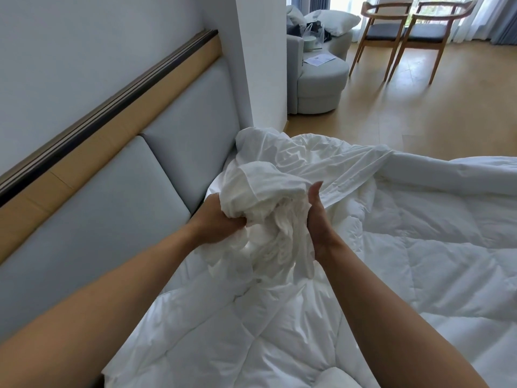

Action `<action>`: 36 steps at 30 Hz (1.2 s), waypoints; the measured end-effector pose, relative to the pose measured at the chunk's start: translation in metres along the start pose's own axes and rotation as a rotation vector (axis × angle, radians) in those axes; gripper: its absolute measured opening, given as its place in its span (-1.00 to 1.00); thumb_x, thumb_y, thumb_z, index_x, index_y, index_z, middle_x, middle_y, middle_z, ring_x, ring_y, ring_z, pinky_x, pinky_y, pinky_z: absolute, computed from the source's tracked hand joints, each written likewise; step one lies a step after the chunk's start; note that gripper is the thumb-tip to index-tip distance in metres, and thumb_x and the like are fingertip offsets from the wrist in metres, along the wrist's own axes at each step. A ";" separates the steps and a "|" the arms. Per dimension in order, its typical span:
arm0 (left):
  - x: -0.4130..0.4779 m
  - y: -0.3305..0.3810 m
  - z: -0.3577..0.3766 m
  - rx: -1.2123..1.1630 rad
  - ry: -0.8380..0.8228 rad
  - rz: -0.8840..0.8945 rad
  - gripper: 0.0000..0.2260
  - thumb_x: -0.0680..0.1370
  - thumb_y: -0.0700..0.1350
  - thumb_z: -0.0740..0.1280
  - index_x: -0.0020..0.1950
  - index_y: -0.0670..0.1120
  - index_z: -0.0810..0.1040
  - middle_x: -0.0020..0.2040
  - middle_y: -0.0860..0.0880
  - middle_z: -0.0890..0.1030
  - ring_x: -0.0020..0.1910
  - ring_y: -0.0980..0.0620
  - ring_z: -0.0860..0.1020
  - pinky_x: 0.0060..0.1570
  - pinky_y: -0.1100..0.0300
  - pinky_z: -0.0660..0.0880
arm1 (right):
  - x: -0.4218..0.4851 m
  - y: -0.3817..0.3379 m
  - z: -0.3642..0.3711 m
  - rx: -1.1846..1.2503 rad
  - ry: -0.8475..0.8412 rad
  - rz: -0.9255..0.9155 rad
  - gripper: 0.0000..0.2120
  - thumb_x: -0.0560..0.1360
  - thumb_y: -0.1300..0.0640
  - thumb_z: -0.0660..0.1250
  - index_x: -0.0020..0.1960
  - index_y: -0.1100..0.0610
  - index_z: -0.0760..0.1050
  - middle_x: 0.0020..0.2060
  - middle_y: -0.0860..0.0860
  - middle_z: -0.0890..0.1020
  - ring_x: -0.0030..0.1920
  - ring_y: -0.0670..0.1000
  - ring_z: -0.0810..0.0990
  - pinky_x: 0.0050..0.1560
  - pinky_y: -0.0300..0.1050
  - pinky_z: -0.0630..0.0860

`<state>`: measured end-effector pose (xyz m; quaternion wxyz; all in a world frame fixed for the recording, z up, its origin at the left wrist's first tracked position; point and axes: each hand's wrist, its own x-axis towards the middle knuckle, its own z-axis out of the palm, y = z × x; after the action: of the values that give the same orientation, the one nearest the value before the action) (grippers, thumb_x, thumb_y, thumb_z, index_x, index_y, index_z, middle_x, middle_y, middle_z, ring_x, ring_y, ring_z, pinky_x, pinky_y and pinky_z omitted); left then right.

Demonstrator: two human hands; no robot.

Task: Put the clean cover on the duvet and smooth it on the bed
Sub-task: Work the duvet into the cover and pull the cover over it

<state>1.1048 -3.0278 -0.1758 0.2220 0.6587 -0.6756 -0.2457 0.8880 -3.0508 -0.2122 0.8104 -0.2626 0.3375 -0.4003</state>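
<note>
The left hand (221,221) and right hand (319,222) each clutch a bunched wad of the white cover (268,189), held just above the quilted duvet (391,261) spread on the bed beside the padded headboard (134,186). Beyond stand a grey sofa (319,82) carrying a pillow (335,21) and a paper (319,60) with print too small to read, and two wooden chairs (383,35).
</note>
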 end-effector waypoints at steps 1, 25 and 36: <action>-0.002 -0.005 0.001 0.070 0.033 0.046 -0.86 0.43 -0.12 0.48 -0.14 -0.18 0.61 -0.21 -0.06 0.64 -0.27 0.00 0.54 -0.35 0.36 0.38 | 0.001 0.002 0.001 0.013 -0.013 0.011 -0.20 0.54 -0.47 -0.17 0.21 0.03 0.60 0.15 0.12 0.69 0.15 0.10 0.68 0.07 0.02 0.61; -0.058 -0.153 -0.030 0.411 0.164 1.028 -0.81 0.64 -0.22 0.25 -0.07 -0.16 0.65 -0.18 -0.04 0.63 -0.26 -0.07 0.58 -0.11 0.11 0.49 | -0.043 0.154 0.079 -0.299 -0.175 0.106 -0.30 0.29 -0.44 0.45 0.17 0.06 0.50 0.21 0.17 0.58 0.13 0.12 0.55 0.10 0.01 0.45; -0.062 -0.202 -0.006 0.173 0.391 0.923 -0.86 0.61 -0.26 0.36 -0.10 -0.22 0.69 -0.13 -0.10 0.68 -0.18 -0.13 0.65 -0.13 -0.02 0.58 | -0.023 0.250 0.157 -0.779 0.369 -0.242 -0.36 0.51 -0.23 0.39 0.46 -0.33 0.13 0.17 -0.44 0.40 0.18 -0.29 0.49 0.24 -0.28 0.45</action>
<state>1.2685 -2.9679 -0.2955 0.3746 0.3414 -0.8598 0.0627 1.1147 -2.8723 -0.2783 0.5247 -0.5102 0.5689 -0.3752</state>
